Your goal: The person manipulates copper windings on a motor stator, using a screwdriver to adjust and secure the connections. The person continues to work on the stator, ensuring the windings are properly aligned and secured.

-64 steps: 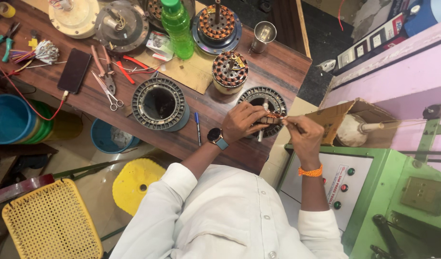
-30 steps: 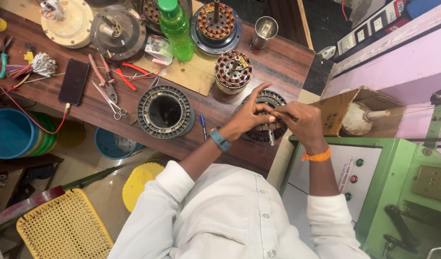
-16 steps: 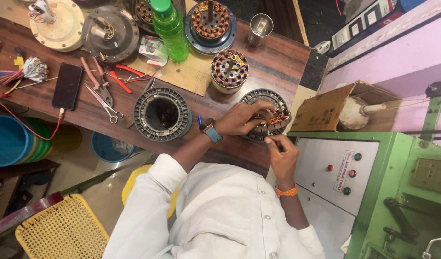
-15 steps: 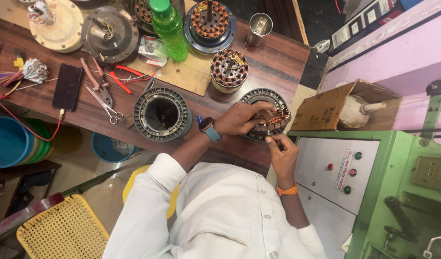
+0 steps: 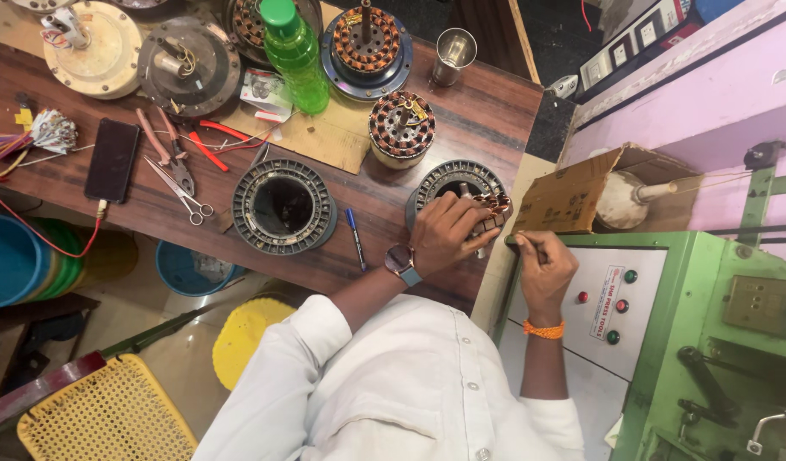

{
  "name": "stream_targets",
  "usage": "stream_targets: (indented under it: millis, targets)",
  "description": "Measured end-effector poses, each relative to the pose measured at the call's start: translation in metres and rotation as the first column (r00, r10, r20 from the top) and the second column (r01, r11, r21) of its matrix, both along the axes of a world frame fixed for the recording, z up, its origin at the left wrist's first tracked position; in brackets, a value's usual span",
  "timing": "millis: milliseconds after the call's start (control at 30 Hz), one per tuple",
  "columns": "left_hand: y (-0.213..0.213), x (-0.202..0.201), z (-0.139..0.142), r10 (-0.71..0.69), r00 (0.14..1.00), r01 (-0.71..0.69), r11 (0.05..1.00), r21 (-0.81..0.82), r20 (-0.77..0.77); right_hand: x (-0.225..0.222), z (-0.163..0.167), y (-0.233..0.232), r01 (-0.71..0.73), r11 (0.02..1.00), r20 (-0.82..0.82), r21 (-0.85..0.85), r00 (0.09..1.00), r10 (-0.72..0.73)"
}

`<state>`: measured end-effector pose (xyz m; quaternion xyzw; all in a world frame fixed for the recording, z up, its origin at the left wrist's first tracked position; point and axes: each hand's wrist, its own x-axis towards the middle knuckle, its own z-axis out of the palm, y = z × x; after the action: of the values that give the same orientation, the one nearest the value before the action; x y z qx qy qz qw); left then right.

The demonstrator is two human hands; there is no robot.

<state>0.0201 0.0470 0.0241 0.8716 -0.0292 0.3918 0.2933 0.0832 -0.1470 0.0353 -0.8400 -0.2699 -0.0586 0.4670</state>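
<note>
A round grey stator ring (image 5: 435, 181) with copper coils lies near the right end of the wooden bench (image 5: 487, 111). My left hand (image 5: 447, 230), a watch on its wrist, presses down on the ring's near side and covers part of the coils. My right hand (image 5: 542, 265), with an orange thread band on the wrist, is just off the bench edge to the right of the ring. Its fingers are pinched on what looks like a thin wire that runs toward the coils.
An empty grey ring (image 5: 283, 207), a blue pen (image 5: 354, 237), a wound stator (image 5: 400, 128), a green bottle (image 5: 295, 55), a steel cup (image 5: 454, 55), scissors (image 5: 184, 192) and a phone (image 5: 111, 160) lie on the bench. A cardboard box (image 5: 581, 192) and a green machine (image 5: 709, 341) stand at right.
My right hand has drawn away from the ring's near edge to the right, past the bench edge. My left hand has stayed on the ring.
</note>
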Motion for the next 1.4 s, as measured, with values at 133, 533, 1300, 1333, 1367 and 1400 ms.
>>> stream_targets:
  millis: [133,533,1300,1333,1367,1400]
  targets:
    - [0.003,0.004,-0.014,0.010,0.997,-0.016,0.997,0.072,0.075,0.020,0.015,0.002,-0.201,0.970,0.170,-0.137,0.960,0.223]
    - [-0.002,0.008,-0.022,0.016,0.995,-0.017,1.000,0.002,0.100,0.074,0.037,0.035,-0.517,0.789,0.177,-0.332,0.788,0.590]
    - [0.048,0.026,-0.019,-0.780,0.625,0.262,0.233,-0.937,-0.019,0.047,0.029,0.056,-0.377,0.896,0.234,-0.235,0.873,0.428]
    - [0.049,0.028,-0.017,-0.777,0.629,0.245,0.246,-0.938,-0.039,0.048,0.027,0.056,-0.359,0.905,0.219,-0.228,0.887,0.406]
    - [0.050,0.031,-0.015,-0.797,0.604,0.233,0.166,-0.958,0.009,0.051,0.025,0.056,-0.371,0.900,0.238,-0.230,0.875,0.422]
    - [0.051,0.034,-0.013,-0.813,0.580,0.217,0.085,-0.972,0.058,0.054,0.023,0.055,-0.383,0.894,0.256,-0.233,0.862,0.437]
